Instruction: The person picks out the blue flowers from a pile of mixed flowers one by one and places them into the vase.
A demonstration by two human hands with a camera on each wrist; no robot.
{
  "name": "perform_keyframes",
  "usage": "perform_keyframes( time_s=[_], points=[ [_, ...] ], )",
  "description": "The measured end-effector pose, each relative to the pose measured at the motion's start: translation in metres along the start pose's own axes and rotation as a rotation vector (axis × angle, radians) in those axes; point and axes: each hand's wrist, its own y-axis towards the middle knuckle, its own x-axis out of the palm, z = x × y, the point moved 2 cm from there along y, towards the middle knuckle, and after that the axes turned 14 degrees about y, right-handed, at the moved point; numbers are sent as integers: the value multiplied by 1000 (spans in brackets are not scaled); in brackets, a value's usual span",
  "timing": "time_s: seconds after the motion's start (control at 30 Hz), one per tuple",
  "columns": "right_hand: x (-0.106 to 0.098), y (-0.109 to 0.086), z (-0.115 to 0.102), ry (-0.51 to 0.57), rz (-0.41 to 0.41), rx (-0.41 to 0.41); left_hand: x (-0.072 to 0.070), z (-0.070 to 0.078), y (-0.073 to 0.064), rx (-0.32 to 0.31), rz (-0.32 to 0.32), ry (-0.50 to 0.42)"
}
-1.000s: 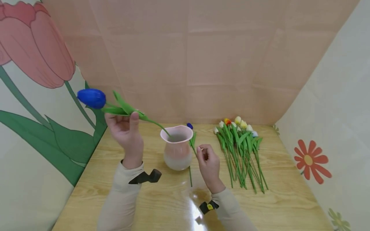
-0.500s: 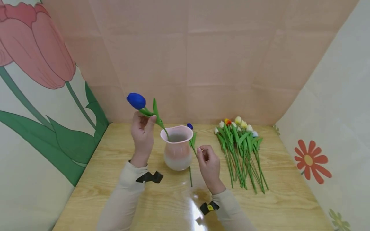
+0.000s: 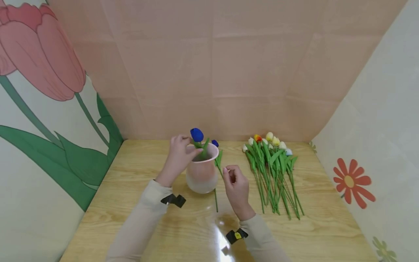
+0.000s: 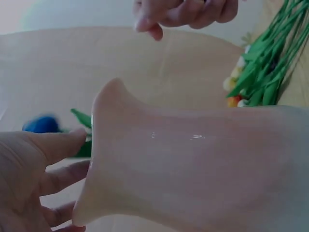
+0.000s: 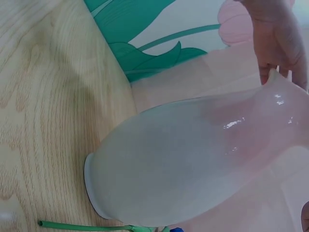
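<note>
A blue tulip [image 3: 197,135] stands in the pink-and-white vase [image 3: 201,178], its bloom just above the rim and its lower stem hidden inside. My left hand [image 3: 176,157] is at the vase's left rim, thumb over the tulip's leaves. In the left wrist view, thumb and fingers [image 4: 63,176] are spread apart at the mouth of the vase [image 4: 193,159]. My right hand [image 3: 237,187] hovers right of the vase, fingers loosely curled, with nothing seen in them. Behind the vase lies a second blue tulip [image 3: 215,143], partly hidden; its stem [image 5: 82,225] shows beside the base.
A bunch of tulips [image 3: 271,171], white, yellow, orange and pale blue, lies on the wooden table [image 3: 311,240] to the right. A pink backdrop [image 3: 209,72] rises behind, with flower-printed walls on both sides.
My left hand has moved right to the vase's rim, bringing the blue tulip upright and lower into the vase. Its fingers have loosened. The right hand has stayed in place.
</note>
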Motion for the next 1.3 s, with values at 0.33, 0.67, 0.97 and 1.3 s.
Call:
perform_keyframes(
  time_s=[0.33, 0.67, 0.97, 1.3],
  points=[
    [0, 1, 0, 9, -4, 1, -11, -29, -7, -23, -170, -225],
    [-1, 2, 3, -25, -10, 32, 17, -84, -16, -10, -309, -544],
    [-2, 1, 3, -37, -17, 53, 85, -125, -35, -17, -534, -521],
    [-3, -1, 6, -22, -5, 20, 129, -134, -53, -52, -657, -503]
  ],
)
